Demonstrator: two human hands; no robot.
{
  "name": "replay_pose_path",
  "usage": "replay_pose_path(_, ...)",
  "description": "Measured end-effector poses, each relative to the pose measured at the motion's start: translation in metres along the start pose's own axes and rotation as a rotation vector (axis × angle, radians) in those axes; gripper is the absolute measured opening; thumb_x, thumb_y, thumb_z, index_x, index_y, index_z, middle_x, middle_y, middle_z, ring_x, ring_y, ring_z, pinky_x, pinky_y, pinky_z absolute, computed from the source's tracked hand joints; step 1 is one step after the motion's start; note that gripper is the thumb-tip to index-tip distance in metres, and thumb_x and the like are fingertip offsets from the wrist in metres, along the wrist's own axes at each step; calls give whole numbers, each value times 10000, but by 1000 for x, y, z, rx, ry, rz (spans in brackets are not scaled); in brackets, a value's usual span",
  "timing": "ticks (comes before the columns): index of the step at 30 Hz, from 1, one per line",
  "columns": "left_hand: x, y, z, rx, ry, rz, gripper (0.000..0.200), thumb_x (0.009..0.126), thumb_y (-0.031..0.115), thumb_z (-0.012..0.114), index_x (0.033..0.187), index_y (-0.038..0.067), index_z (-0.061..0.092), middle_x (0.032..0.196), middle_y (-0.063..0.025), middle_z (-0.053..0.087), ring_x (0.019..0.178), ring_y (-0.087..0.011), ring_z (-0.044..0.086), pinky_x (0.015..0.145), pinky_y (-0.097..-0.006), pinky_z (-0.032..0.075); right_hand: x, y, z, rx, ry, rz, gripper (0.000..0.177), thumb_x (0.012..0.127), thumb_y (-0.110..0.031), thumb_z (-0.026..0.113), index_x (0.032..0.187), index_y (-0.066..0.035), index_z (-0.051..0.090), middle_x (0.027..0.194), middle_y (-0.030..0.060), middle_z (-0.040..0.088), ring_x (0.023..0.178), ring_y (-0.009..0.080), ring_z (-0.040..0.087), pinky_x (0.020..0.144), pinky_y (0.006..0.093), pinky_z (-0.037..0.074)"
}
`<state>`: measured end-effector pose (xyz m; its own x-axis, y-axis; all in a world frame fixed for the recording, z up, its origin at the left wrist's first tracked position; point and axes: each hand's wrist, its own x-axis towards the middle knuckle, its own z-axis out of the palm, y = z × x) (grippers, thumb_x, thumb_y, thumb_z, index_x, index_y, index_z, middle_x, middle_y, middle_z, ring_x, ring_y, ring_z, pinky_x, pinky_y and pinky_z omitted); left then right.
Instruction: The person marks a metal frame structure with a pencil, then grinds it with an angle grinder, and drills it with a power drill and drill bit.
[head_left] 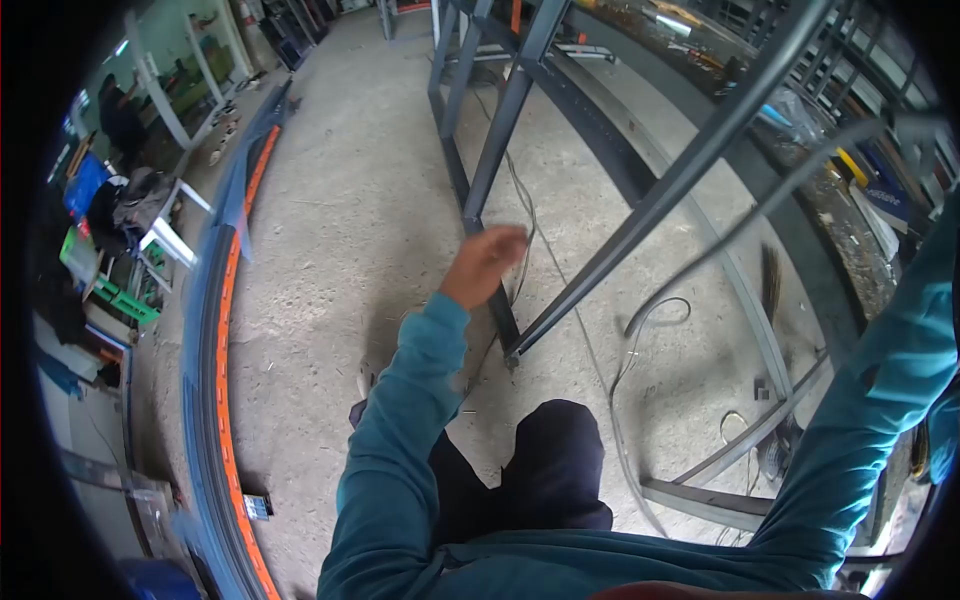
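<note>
My left hand is out in front of me at the end of a teal sleeve. Its fingers are curled in, a little blurred, and nothing sticks out from them. Behind it in this view is the lower corner of a dark steel frame, whose bars overlap the fingertips. A long steel bar of that frame slants up to the right from the floor corner. My right arm reaches to the right edge, and its hand is out of sight. Near that side a thick grey cable, smeared by motion, loops toward the floor.
Long metal profiles with an orange strip lie along the left of the concrete floor. A cluttered steel workbench stands at right, thin cables trailing below. At far left are a white stool and a person.
</note>
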<state>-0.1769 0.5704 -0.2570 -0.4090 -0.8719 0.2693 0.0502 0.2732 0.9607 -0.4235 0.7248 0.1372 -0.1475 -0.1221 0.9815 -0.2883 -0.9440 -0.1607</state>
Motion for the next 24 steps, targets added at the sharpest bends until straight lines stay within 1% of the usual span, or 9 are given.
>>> replay_pose_path(3,41,-18,-46,-310,318,-63,294,931,258,618,1136,47,631,1022,-68,680,903,-132,633,788,-270,483,-54,32,48,125,-59,145,565,656,-64,729,1169,84,543,968,209,642,728,232,618,628,340,530)
replay_pose_path(4,55,-31,-66,-319,295,-88,294,931,258,618,1136,47,631,1022,-68,680,903,-132,633,788,-270,483,-77,48,65,160,-76,217,564,656,-64,730,1168,83,543,959,206,644,713,227,618,616,336,530)
replay_pose_path(6,79,-63,-114,-262,394,-122,263,931,246,621,1100,45,640,1004,-61,680,906,-129,631,763,-260,475,-132,82,95,235,-69,369,563,655,-64,730,1166,82,543,941,202,647,681,216,616,592,327,530)
replay_pose_path(9,100,-111,-184,-195,362,-101,249,930,241,621,1071,38,646,971,-51,680,923,-123,629,755,-252,472,-231,143,154,242,17,613,562,653,-64,730,1163,81,543,914,195,652,634,201,613,557,315,529)
replay_pose_path(12,121,-195,-234,-139,305,-206,331,923,298,620,1126,37,637,1035,-60,679,938,-148,630,808,-288,482,-317,192,199,160,137,804,575,624,-24,710,1165,79,545,896,186,659,619,196,618,554,310,534)
replay_pose_path(16,170,-286,-232,-267,93,-334,317,915,312,632,1123,73,646,1030,-38,674,891,-134,617,793,-276,472,-377,251,225,-32,215,987,552,587,52,642,1135,76,581,904,178,667,688,192,635,639,308,542)
replay_pose_path(19,212,-287,-221,-330,-77,-381,310,919,320,638,1121,86,649,1030,-34,668,888,-139,612,800,-299,473,-375,295,246,-172,271,1056,546,592,60,637,1135,69,582,914,175,670,724,192,640,660,308,542)
replay_pose_path(22,254,-267,-228,-327,-192,-315,329,938,337,610,1124,69,651,1035,-39,667,936,-159,617,849,-342,473,-371,337,259,-211,333,1064,568,606,79,633,1168,61,550,938,167,670,811,205,652,698,314,544)
replay_pose_path(24,273,-240,-232,-228,-112,-339,339,940,339,605,1129,61,648,1037,-50,661,967,-165,611,841,-341,475,-376,360,270,-170,425,1083,608,609,105,621,1206,60,513,956,165,667,827,206,653,697,319,545)
